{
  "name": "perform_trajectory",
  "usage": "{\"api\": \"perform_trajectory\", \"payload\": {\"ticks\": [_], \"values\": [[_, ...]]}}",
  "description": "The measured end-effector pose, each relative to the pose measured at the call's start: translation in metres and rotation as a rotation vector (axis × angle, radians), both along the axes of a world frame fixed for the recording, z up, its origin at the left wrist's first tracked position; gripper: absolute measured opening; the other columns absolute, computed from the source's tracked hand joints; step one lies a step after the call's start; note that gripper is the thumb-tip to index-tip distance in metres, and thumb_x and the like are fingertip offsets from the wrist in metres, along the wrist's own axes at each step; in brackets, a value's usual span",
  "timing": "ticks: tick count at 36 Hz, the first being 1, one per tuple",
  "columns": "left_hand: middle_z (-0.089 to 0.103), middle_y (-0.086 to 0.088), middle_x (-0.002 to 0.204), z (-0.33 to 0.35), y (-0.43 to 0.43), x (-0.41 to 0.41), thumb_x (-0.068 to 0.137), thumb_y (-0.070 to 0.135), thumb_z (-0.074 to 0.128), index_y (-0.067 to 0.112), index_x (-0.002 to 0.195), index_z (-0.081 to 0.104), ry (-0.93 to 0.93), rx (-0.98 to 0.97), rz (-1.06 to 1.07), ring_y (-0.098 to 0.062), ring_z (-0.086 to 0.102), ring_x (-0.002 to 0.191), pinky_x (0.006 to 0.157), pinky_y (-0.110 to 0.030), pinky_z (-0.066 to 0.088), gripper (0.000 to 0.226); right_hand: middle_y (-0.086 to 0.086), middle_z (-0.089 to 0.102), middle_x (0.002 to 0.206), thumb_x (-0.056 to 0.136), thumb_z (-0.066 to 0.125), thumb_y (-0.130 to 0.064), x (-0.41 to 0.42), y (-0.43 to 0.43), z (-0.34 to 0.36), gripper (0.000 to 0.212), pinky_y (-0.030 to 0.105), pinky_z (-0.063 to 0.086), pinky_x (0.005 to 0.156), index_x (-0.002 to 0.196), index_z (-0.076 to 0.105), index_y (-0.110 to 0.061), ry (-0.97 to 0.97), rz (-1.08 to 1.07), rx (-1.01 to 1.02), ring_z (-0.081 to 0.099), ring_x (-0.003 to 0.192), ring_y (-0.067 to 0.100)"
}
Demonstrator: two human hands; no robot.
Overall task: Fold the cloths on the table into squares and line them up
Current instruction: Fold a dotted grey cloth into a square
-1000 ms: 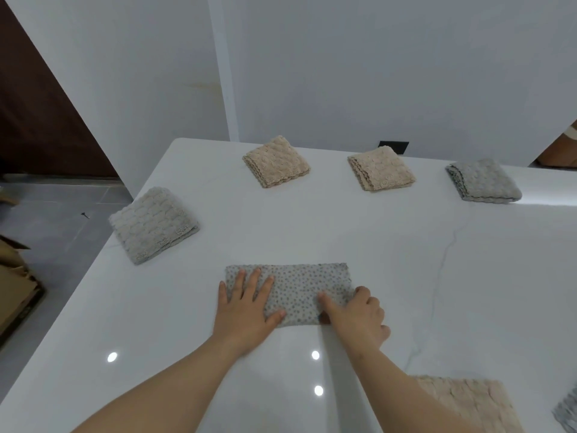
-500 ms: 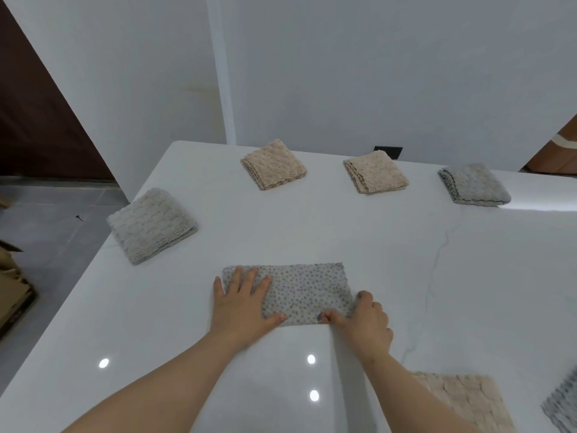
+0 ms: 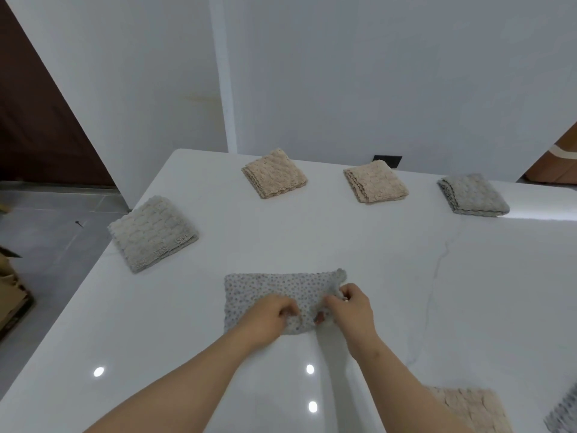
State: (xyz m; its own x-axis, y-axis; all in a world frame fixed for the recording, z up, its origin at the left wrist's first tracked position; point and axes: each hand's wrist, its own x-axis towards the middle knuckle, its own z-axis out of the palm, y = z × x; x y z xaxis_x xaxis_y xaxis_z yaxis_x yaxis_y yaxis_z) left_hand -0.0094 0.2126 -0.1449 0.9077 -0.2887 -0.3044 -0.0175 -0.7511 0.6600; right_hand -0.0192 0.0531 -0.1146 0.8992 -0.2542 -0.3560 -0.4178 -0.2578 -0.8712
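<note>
A grey dotted cloth [image 3: 271, 289] lies folded into a strip on the white table [image 3: 359, 245], close in front of me. My left hand [image 3: 268, 317] has curled fingers gripping the cloth near its middle front edge. My right hand [image 3: 351, 307] pinches the cloth's right end, which is bunched and lifted a little. Several folded squares lie further back: a pale grey one [image 3: 153, 232] at the left, two beige ones [image 3: 274, 173] [image 3: 376, 185] at the far edge, and a grey one [image 3: 473, 195] at the far right.
A beige cloth [image 3: 471, 410] lies unfolded at the near right, and the corner of a grey cloth [image 3: 565, 414] shows at the frame's right edge. The table's left edge drops to a grey floor with cardboard [image 3: 9, 289]. A white wall stands behind the table.
My left hand slid right from lying flat on the cloth's left part and curled on its middle. My right hand took the right end and drew it up and inward, bunching it.
</note>
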Motion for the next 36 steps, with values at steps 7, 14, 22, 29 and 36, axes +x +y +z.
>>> {"api": "perform_trajectory", "payload": {"ticks": [7, 14, 22, 29, 36], "values": [[0.061, -0.004, 0.087, 0.029, 0.019, 0.014, 0.098, 0.031, 0.040, 0.014, 0.095, 0.056, 0.476, -0.760, 0.794, -0.019, 0.059, 0.076, 0.061, -0.027, 0.045, 0.024, -0.001, 0.052, 0.063, 0.080, 0.068, -0.006, 0.005, 0.037, 0.024, 0.017, 0.021, 0.045, 0.053, 0.073, 0.052, -0.009, -0.103, 0.289, 0.228, 0.050, 0.054, 0.006], [0.065, -0.004, 0.087, 0.033, 0.036, 0.011, 0.090, 0.040, 0.055, 0.014, 0.102, 0.060, 0.509, -0.654, 0.809, -0.018, 0.061, 0.074, 0.060, -0.026, 0.048, 0.029, 0.002, 0.056, 0.075, 0.087, 0.060, -0.022, 0.004, 0.048, 0.015, 0.017, 0.023, 0.042, 0.065, 0.075, 0.059, -0.010, -0.020, 0.330, 0.237, 0.052, 0.072, 0.012], [0.051, -0.002, 0.078, 0.026, 0.038, 0.002, 0.085, -0.001, 0.046, 0.035, 0.107, 0.049, 0.165, -0.354, 0.600, -0.015, 0.048, 0.064, 0.054, -0.023, 0.041, 0.043, 0.000, 0.055, 0.070, 0.086, 0.054, -0.015, 0.003, 0.038, -0.001, 0.014, 0.022, 0.040, 0.063, 0.075, 0.057, -0.007, -0.004, 0.328, -0.012, 0.049, 0.066, 0.012], [0.045, -0.004, 0.106, 0.020, 0.059, -0.005, 0.087, -0.002, 0.039, 0.034, 0.093, 0.051, 0.082, -0.115, 0.436, -0.016, 0.046, 0.092, 0.065, -0.018, 0.034, 0.038, -0.010, 0.055, 0.070, 0.090, 0.052, -0.022, -0.002, 0.038, -0.009, 0.017, 0.014, 0.037, 0.058, 0.074, 0.054, -0.017, -0.033, 0.451, -0.207, 0.047, 0.064, 0.005], [0.037, 0.003, 0.102, 0.014, 0.069, -0.014, 0.086, 0.013, 0.047, 0.032, 0.101, 0.044, 0.146, 0.034, 0.377, -0.005, 0.044, 0.074, 0.058, -0.015, 0.032, 0.024, -0.007, 0.048, 0.071, 0.089, 0.052, -0.020, -0.004, 0.042, -0.015, 0.025, 0.016, 0.034, 0.057, 0.066, 0.042, -0.022, -0.002, 0.561, -0.356, 0.042, 0.061, 0.004]]}}
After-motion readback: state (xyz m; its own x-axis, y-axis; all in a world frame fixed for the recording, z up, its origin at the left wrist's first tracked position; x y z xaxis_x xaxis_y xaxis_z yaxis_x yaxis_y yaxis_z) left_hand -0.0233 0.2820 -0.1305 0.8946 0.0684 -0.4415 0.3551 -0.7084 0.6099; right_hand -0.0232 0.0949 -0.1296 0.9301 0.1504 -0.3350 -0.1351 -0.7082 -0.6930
